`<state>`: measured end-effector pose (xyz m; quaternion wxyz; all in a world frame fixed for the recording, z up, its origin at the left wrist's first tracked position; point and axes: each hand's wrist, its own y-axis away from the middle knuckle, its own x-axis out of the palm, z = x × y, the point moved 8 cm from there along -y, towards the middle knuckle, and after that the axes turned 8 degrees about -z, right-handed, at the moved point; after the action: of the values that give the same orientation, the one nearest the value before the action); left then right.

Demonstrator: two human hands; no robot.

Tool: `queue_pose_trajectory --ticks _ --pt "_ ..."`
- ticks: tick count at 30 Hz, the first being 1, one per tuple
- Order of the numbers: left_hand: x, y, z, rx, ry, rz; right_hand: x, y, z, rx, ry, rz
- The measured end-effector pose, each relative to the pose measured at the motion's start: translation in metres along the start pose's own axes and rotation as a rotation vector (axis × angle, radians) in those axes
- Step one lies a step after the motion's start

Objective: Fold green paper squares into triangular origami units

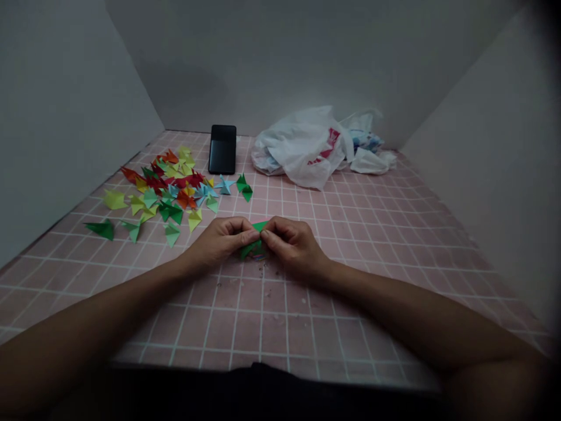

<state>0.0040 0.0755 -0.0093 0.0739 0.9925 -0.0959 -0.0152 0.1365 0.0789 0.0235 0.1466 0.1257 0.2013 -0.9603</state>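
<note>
Between my two hands is a piece of folded green paper (250, 250), partly hidden by the fingers. My left hand (223, 238) pinches it from the left with thumb and forefinger. From the right, my right hand (293, 242) grips the same paper, and the fingertips of both hands meet over it. Just below the paper lies something small and multicoloured (259, 257), too little of it showing to name. To the left, a pile of folded paper pieces (175, 175) in red, orange, yellow, green and light blue covers part of the table.
A black phone (222, 153) lies behind the pile. White plastic bags (298, 146) with red print sit at the back, a smaller white bag (372, 161) beside them. The table (372, 245) has a pink grid cover. Pale walls enclose three sides.
</note>
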Motion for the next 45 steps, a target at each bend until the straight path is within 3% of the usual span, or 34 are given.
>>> queue_pose_trajectory --ticks 7,11,17,23,30,39,42,45 --pt "-0.008 -0.002 -0.005 -0.009 0.001 -0.059 -0.003 -0.002 -0.012 0.181 -0.145 -0.026" --pt "-0.011 -0.004 -0.008 0.028 -0.075 -0.086 0.002 -0.004 -0.023 0.282 -0.250 0.029" --pt "-0.009 -0.001 -0.014 0.141 -0.215 -0.087 0.012 -0.002 -0.025 0.285 -0.261 0.142" --pt "-0.006 0.000 -0.005 0.018 -0.016 -0.061 0.005 -0.003 -0.023 0.284 -0.232 0.052" --pt "-0.010 0.000 -0.016 0.151 -0.148 -0.123 0.005 -0.001 -0.016 0.223 -0.121 0.067" --pt "-0.005 0.002 -0.015 0.124 -0.156 -0.108 0.000 -0.004 -0.012 0.178 -0.060 0.068" --pt "-0.002 0.002 -0.011 0.111 -0.135 -0.068 0.002 -0.004 -0.017 0.209 -0.121 0.059" --pt "-0.004 0.003 -0.013 0.151 -0.135 -0.104 0.011 -0.002 -0.029 0.330 -0.328 0.081"
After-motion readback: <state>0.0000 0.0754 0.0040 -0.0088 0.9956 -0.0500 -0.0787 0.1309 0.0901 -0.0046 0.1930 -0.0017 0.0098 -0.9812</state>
